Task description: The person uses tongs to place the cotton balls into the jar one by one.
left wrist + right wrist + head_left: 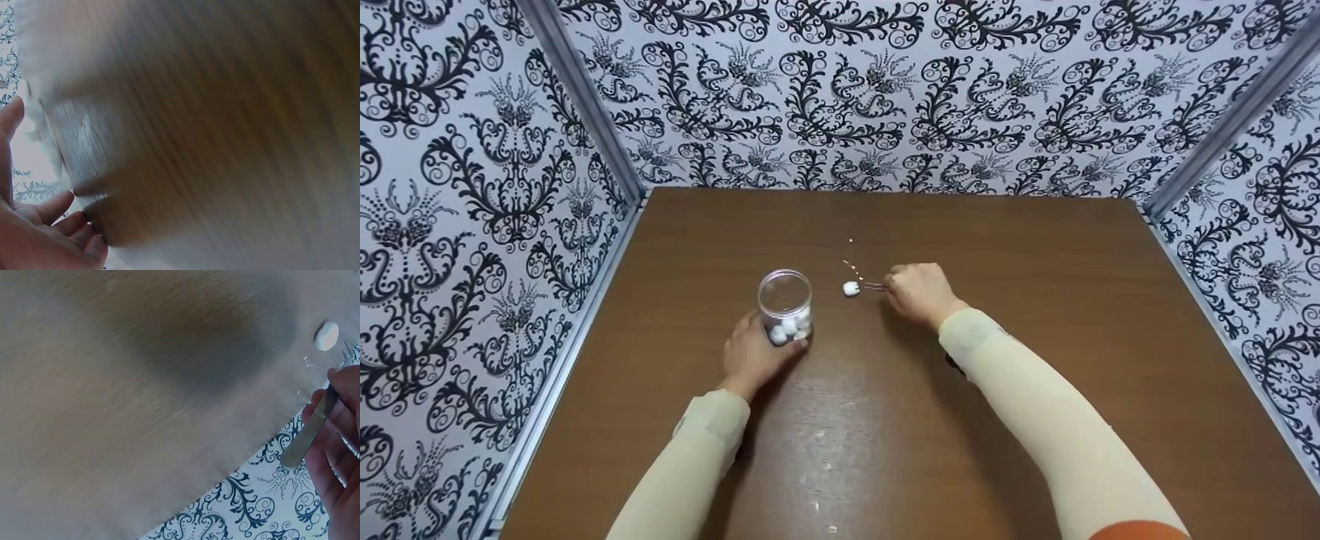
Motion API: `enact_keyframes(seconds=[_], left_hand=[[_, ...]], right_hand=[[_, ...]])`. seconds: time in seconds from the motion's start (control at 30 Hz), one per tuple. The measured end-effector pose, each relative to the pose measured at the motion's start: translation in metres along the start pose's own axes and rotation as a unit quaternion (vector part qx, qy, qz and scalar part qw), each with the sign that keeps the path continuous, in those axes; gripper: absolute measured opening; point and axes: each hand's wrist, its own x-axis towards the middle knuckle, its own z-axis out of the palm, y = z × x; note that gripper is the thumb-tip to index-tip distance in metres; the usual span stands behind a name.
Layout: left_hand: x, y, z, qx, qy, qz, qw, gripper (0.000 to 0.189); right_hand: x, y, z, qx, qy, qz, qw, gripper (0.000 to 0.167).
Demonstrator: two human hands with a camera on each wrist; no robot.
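Note:
My left hand [755,352] grips a clear, open-topped jar [787,298] from its left side, thumb along the near side. Several white rounded pieces [790,327] lie at the jar's bottom. In the left wrist view the fingers of my left hand [48,233] curve by the hazy jar. To the right, my right hand [921,292] holds a small metal fork [304,441], its flat handle lying across the fingers. The thin prongs point left, close to a single white, soft-looking rounded piece [850,289] on the table. That piece also shows in the right wrist view.
Small pale crumbs [851,265] trail behind the single white piece on the brown wooden table [1035,300]. Patterned black-and-white panels [870,97] stand along the back and sides, with metal posts [585,97] at the corners.

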Motion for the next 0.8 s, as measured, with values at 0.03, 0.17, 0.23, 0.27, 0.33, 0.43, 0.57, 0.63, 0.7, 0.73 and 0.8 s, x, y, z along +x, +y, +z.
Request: enact_keyframes(seconds=[0.03,0.17,0.23,0.27,0.33,0.43,0.57,0.63,0.7,0.73,0.8], left_hand=[[0.000,0.000,0.000,0.000,0.000,0.001,1.0000,0.092],[-0.001,0.000,-0.001,-0.002,0.001,0.005,1.0000,0.091],[-0.001,0.000,-0.001,-0.002,0.002,0.007,1.0000,0.091],[-0.001,0.000,-0.001,-0.003,0.002,0.008,1.0000,0.090],[-0.001,0.000,-0.002,-0.003,0.004,0.008,1.0000,0.090],[-0.001,0.000,-0.002,-0.001,0.003,0.006,1.0000,0.091],[-0.001,0.000,-0.001,0.003,0.004,0.007,1.0000,0.091],[-0.001,-0.001,-0.001,0.005,0.005,0.008,0.9999,0.091],[0.000,-0.001,0.000,0.007,0.004,0.008,0.9999,0.092],[0.000,-0.001,0.000,0.007,0.004,0.008,0.9999,0.091],[0.000,-0.001,0.000,0.005,0.002,0.006,1.0000,0.091]], right_hand=[[0.001,-0.001,0.001,0.000,0.002,0.000,1.0000,0.006],[0.004,-0.003,0.007,-0.006,0.005,0.002,1.0000,0.006],[0.006,-0.004,0.010,-0.013,-0.001,0.004,0.9999,0.006],[0.007,-0.005,0.011,-0.018,-0.003,0.005,0.9998,0.007],[0.008,-0.006,0.014,-0.022,-0.005,0.004,0.9997,0.008],[0.008,-0.007,0.017,-0.025,-0.006,0.002,0.9997,0.009],[0.008,-0.008,0.018,-0.022,-0.001,0.002,0.9997,0.011],[0.008,-0.009,0.018,-0.026,0.006,0.002,0.9996,0.013],[0.008,-0.010,0.018,-0.029,0.013,0.003,0.9995,0.014],[0.008,-0.010,0.018,-0.031,0.016,0.003,0.9994,0.015],[0.009,-0.010,0.016,-0.036,0.019,0.004,0.9992,0.018]])
